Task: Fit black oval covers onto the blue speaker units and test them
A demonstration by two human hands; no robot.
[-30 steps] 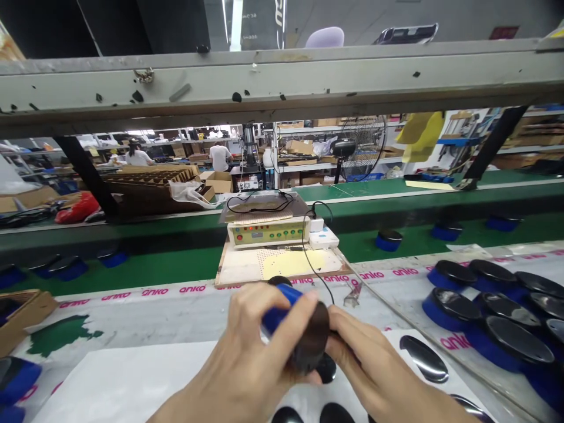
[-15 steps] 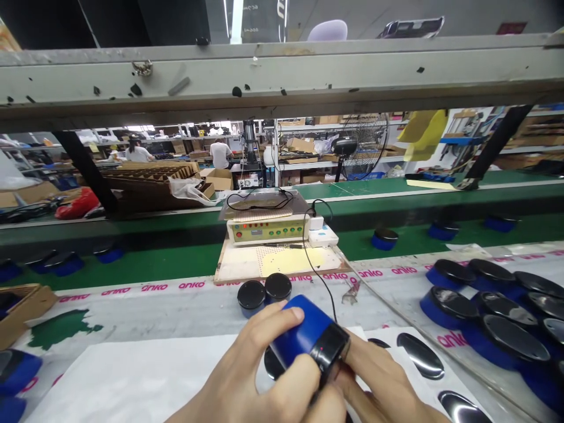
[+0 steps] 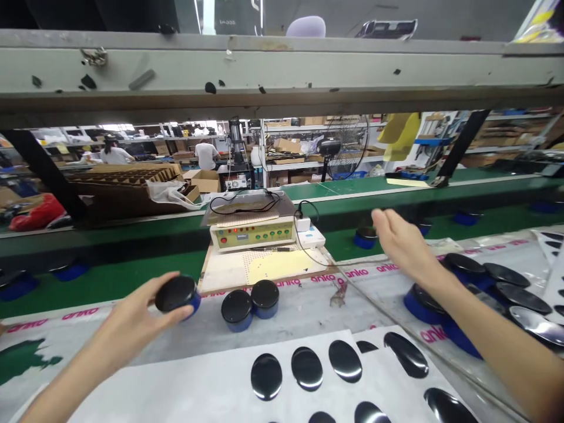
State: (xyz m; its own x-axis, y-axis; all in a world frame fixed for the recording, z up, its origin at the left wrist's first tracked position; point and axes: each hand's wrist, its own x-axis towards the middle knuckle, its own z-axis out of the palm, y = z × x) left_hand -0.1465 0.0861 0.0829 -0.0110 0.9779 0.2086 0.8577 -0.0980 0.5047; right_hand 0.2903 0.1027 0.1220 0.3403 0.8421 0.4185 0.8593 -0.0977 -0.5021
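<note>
1. The left hand (image 3: 132, 314) is gripping a blue puck with a black top (image 3: 177, 295), fingers curled around it just above the table (image 3: 304, 308).
2. Two matching pucks (image 3: 250, 304) are sitting side by side, touching — just right of the held one.
3. Glossy black oval stickers (image 3: 307, 368) are lying on a white sheet (image 3: 176, 382) nearer the person.
4. The right hand (image 3: 402, 242) is hovering spread and empty — above a cluster of blue pucks (image 3: 462, 276).

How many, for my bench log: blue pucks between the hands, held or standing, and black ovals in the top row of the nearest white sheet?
held blue puck, in the left hand: 1
standing blue pucks: 2
black ovals in that row: 3
Total: 6
</note>
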